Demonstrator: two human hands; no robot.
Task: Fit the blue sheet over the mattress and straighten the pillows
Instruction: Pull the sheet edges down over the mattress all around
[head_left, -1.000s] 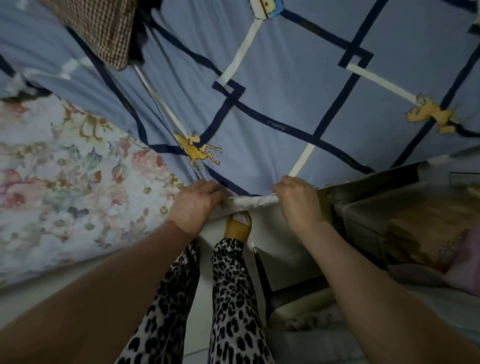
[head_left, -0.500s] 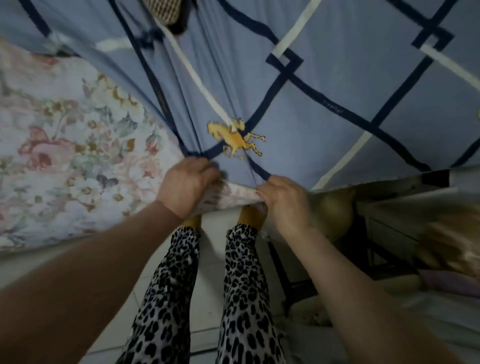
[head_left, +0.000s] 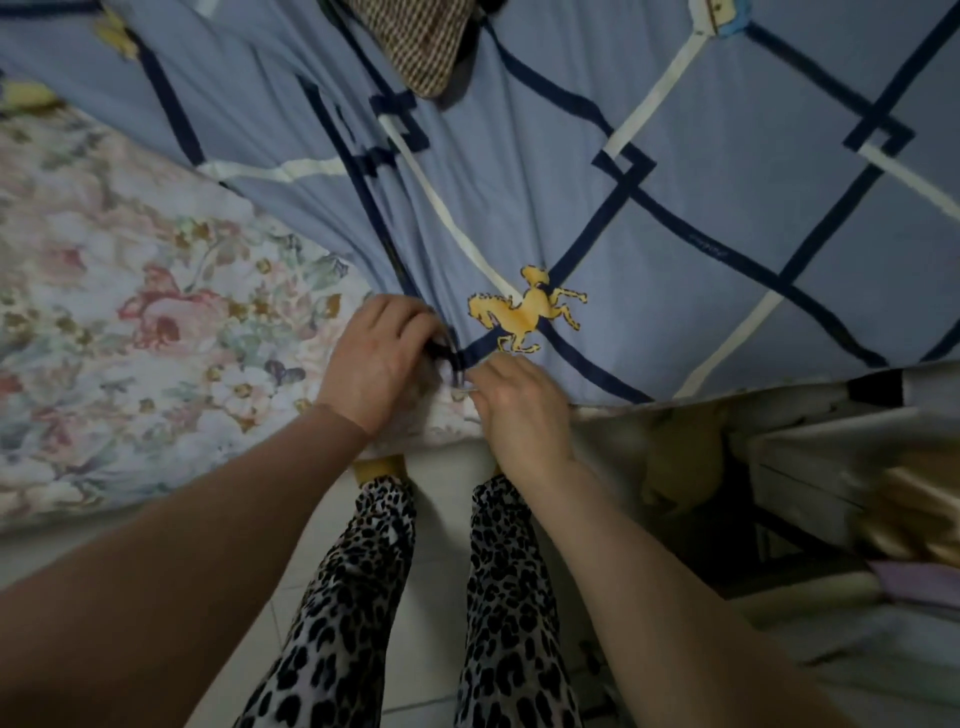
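Note:
The blue sheet (head_left: 675, 270), crossed by navy and cream bands with a yellow horse print, covers the right and upper part of the floral mattress (head_left: 130, 312). Its left edge runs diagonally, leaving the floral cover bare on the left. My left hand (head_left: 379, 358) grips a bunched fold of the sheet's edge at the near side of the mattress. Right beside it, my right hand (head_left: 519, 410) pinches the same edge, fingers curled down over the mattress rim. Folds fan out from my hands toward the top. A brown checked pillow (head_left: 421, 41) lies at the top centre.
I stand on a pale tiled floor (head_left: 436, 649), legs in leopard-print trousers against the bed. To the right, below the mattress edge, sit a dark frame, a pale box (head_left: 831, 467) and piled cloth (head_left: 919, 519).
Both hands have slid left along the mattress edge and come closer together, gathering the sheet's edge. The horse print now lies just above my right hand. The view has shifted left.

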